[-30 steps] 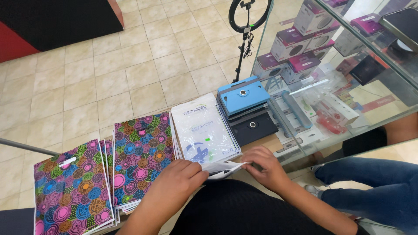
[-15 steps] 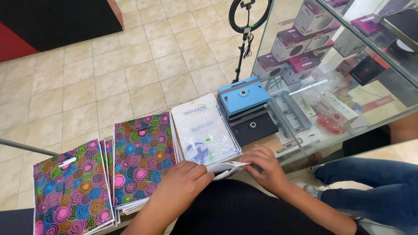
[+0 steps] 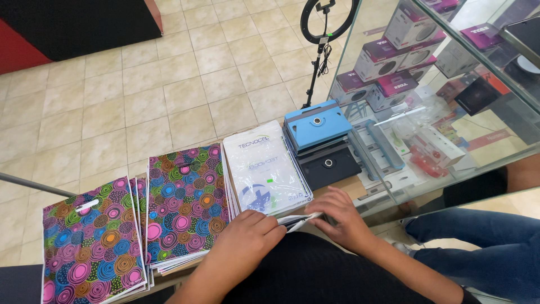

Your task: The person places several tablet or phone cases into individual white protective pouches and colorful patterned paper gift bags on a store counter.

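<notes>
My left hand (image 3: 244, 239) and my right hand (image 3: 340, 217) meet at the near edge of a stack of white plastic bags (image 3: 264, 166). Both pinch a thin folded white bag (image 3: 301, 219) held between their fingertips, just below the stack. Left of the stack lies a pile of colourful circle-patterned bags (image 3: 185, 202), and a second such pile (image 3: 90, 247) sits further left. A black garment covers my lap under both forearms.
A blue tablet case (image 3: 318, 124) lies on a black tablet case (image 3: 329, 166) right of the white stack. A glass display case (image 3: 450, 101) holds boxed goods. A ring light on a stand (image 3: 320, 34) rises from the tiled floor. A person's jeans-clad leg (image 3: 478, 247) is at right.
Both hands have stayed at the stack's near edge with small finger shifts on the folded white bag. The piles have not moved.
</notes>
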